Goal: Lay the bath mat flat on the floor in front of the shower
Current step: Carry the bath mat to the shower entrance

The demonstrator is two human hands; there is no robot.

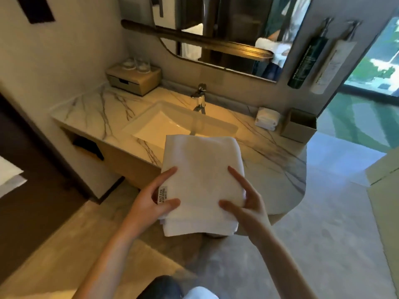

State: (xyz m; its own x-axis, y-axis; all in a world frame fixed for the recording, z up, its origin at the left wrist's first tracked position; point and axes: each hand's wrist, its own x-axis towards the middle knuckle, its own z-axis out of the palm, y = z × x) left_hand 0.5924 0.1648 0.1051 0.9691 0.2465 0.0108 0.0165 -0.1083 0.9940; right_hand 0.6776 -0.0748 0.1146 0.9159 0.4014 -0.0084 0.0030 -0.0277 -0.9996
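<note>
My left hand (151, 201) and right hand (244, 203) pinch the folded mat (200, 182), held above the counter (90, 111) edge; shower unseen; carry level, unfold low near the floor.

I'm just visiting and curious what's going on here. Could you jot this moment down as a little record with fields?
place: bathroom, facing a marble counter with a sink and faucet
held item: white bath mat, still folded, a label at its left edge
left hand: fingers grip the mat's left side near the label
right hand: fingers grip the mat's right side
mat position: held in the air over the counter's front edge, not on the floor
on counter: rolled white towels, a box with two glasses
task state: mat not yet laid out
</note>
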